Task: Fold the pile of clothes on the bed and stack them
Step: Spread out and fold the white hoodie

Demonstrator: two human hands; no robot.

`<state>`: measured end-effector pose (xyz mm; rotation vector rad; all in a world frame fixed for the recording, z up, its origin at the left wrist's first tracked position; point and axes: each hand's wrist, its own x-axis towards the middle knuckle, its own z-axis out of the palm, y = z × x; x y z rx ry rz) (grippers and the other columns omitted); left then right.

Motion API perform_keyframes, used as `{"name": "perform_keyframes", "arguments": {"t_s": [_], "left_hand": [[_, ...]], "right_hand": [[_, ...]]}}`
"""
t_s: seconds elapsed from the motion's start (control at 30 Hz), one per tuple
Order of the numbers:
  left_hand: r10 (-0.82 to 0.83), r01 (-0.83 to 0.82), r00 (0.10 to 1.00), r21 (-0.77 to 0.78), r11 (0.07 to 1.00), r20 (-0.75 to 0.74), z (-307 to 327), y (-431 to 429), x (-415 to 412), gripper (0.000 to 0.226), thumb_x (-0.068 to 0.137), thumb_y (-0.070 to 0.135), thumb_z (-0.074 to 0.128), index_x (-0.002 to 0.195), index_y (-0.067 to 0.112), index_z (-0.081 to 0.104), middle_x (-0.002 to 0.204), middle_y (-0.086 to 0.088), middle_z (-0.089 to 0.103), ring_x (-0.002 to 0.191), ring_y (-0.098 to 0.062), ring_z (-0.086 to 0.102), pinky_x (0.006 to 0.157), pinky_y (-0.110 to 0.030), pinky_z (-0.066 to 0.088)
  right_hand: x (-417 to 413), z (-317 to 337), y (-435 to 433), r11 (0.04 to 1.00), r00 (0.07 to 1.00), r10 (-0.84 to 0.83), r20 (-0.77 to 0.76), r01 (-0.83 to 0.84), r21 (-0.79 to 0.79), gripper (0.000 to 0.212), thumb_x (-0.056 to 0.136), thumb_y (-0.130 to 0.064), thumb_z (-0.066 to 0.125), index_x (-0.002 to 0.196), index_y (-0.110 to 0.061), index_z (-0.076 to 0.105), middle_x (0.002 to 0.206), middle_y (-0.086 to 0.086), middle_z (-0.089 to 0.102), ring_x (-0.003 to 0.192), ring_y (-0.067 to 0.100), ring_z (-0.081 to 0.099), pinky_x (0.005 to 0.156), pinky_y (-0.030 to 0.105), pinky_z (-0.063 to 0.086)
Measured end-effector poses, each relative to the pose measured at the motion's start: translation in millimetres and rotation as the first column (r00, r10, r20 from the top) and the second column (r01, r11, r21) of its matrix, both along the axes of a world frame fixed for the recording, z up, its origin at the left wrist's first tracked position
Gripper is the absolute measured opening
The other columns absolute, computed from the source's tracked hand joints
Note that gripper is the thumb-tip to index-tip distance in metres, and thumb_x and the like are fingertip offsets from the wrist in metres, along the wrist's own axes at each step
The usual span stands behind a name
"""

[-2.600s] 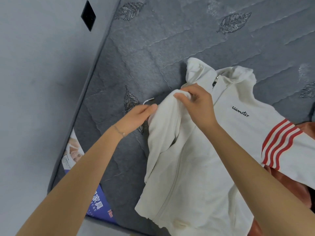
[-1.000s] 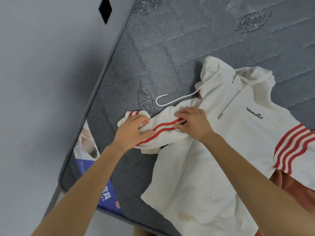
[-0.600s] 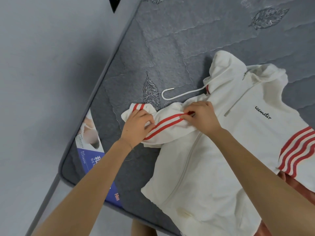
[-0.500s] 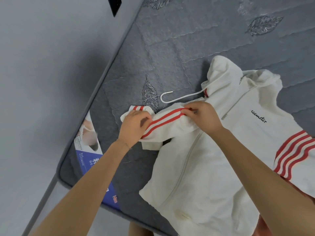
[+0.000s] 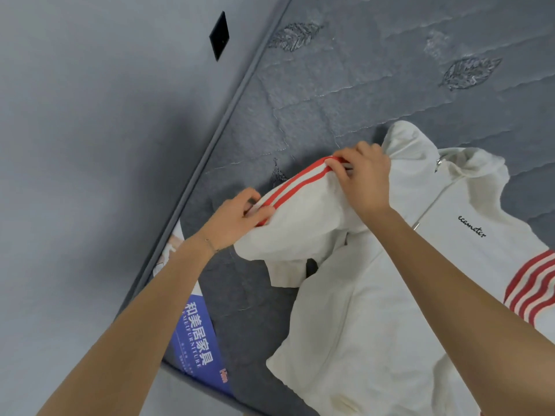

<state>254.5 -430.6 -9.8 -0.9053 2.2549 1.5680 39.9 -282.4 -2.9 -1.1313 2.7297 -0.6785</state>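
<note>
white hoodie [image 5: 390, 295] lies on the bed [image 5: 345, 85] | its striped sleeve [image 5: 300, 211] runs near-left to far-right | left hand [image 5: 237, 216] grip pinches the left end, right hand [image 5: 365, 178] grip pinches the right end | hoodie body is right and near, so I think I fold that way

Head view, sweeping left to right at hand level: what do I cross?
Grey wall → mattress edge → left hand → red-striped sleeve → right hand → hoodie zipper → black chest lettering.
</note>
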Motion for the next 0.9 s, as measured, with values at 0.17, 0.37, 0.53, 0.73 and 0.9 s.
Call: {"name": "perform_keyframes", "arguments": {"t_s": [0.17,0.37,0.53,0.73,0.9], "left_hand": [[-0.168,0.168,0.986,-0.089,0.982,0.010,-22.5,-14.1,34.6,0.005,0.093,0.024,0.065,0.095,0.021,0.061,0.087,0.009,0.058,0.083,-0.002,0.054,0.067,-0.021,0.037],[0.069,-0.082,0.975,-0.053,0.995,-0.209,6.0,-29.7,23.5,0.021,0.097,0.024,0.060,0.081,0.036,0.053,0.075,0.026,0.057,0.072,0.002,0.052,0.066,-0.014,0.037],[0.001,-0.027,0.981,-0.135,0.990,-0.195,26.1,-38.7,9.7,0.018,0.090,0.033,0.062,0.084,0.016,0.066,0.076,0.009,0.063,0.071,-0.005,0.056,0.067,-0.024,0.041],[-0.034,0.034,0.999,-0.028,0.999,0.006,38.7,-63.9,26.9,0.039,0.092,0.036,0.065,0.073,0.002,0.065,0.062,-0.008,0.055,0.057,-0.008,0.047,0.060,-0.029,0.037],[-0.067,0.063,0.990,0.040,0.997,0.120,43.7,-75.5,43.5,0.047,0.100,0.037,0.050,0.084,-0.006,0.063,0.071,-0.006,0.056,0.065,-0.011,0.049,0.066,-0.029,0.038]], "right_hand": [[-2.5,-12.2,-6.8,0.973,0.992,-0.128,-0.006,0.126,0.195,0.027,0.097,-0.040,0.055,0.105,-0.019,0.072,0.106,0.005,0.057,0.107,0.029,0.045,0.094,0.035,0.025],[26.7,-7.3,-32.6,0.982,0.954,0.143,0.263,-0.169,0.079,0.045,0.088,-0.056,0.054,0.115,-0.023,0.068,0.119,-0.002,0.064,0.121,0.023,0.048,0.106,0.039,0.024],[59.2,10.8,-59.7,0.958,0.760,0.255,0.598,-0.282,-0.049,0.029,0.095,-0.040,0.059,0.117,-0.023,0.065,0.106,-0.011,0.067,0.107,0.006,0.058,0.113,0.027,0.019],[63.5,21.0,-63.2,0.971,0.715,0.210,0.667,-0.230,-0.059,0.011,0.089,-0.029,0.070,0.082,-0.023,0.065,0.082,-0.016,0.061,0.079,0.000,0.054,0.076,0.016,0.041],[75.9,20.6,-69.2,0.969,0.774,0.224,0.592,-0.243,-0.049,0.010,0.088,-0.028,0.071,0.087,-0.021,0.063,0.086,-0.017,0.056,0.087,0.006,0.053,0.093,0.032,0.044]]}}
